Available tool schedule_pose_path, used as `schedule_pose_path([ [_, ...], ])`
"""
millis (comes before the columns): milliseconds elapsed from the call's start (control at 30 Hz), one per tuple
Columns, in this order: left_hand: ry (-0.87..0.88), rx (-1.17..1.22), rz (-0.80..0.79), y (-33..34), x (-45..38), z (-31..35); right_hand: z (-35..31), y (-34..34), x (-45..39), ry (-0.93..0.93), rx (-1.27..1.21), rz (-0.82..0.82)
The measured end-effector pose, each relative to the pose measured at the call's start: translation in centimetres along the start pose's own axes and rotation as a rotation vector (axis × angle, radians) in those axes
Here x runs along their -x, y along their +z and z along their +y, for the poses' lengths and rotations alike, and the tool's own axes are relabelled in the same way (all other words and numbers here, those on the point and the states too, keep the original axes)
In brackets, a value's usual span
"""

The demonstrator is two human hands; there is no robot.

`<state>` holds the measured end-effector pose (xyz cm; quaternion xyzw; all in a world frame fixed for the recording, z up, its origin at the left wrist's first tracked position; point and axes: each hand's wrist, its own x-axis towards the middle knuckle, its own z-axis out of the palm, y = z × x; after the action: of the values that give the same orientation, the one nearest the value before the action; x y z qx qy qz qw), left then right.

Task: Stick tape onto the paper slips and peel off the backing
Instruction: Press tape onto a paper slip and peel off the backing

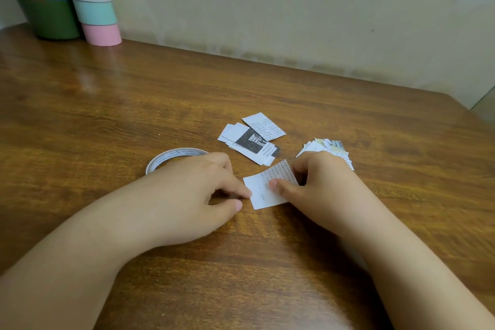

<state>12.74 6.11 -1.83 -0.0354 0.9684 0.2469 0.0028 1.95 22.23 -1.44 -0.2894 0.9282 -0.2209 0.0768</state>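
Small white printed paper slip lies flat on brown wooden desk, between both hands. Right hand fingers curled, thumb pressing slip. Left hand fingers pinch slip's left edge. Thin white tape roll just behind left hand, nearer left.

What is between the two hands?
In the head view, one paper slip lies between the left hand and right hand, both touching it.
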Motion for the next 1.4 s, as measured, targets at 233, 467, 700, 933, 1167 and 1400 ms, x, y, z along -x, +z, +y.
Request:
schedule_pose_path([
  [233, 0.005, -0.005, 0.002, 0.1, -0.2, -0.1, 0.0, 0.1, 0.0, -0.003, 0.012, 0.012],
  [467, -0.005, -0.039, 0.016, 0.2, -0.1, 0.1, 0.4, -0.2, 0.0, -0.012, -0.016, 0.015],
  [700, 0.001, -0.070, 0.025, 0.2, -0.1, 0.2, 1.6, -1.7, -0.3, 0.068, -0.131, 0.027],
  [933, 0.000, -0.071, 0.023, 0.2, -0.1, 0.2, 1.6, -1.4, -0.4, 0.077, -0.083, 0.002],
  [1167, -0.002, -0.073, 0.019, 0.2, -0.1, 0.2, 1.4, -1.4, -0.3, 0.085, -0.074, -0.007],
  [1400, -0.007, -0.071, 0.019, 0.2, -0.1, 0.2, 1.3, -1.3, -0.3, 0.069, -0.065, 0.003],
])
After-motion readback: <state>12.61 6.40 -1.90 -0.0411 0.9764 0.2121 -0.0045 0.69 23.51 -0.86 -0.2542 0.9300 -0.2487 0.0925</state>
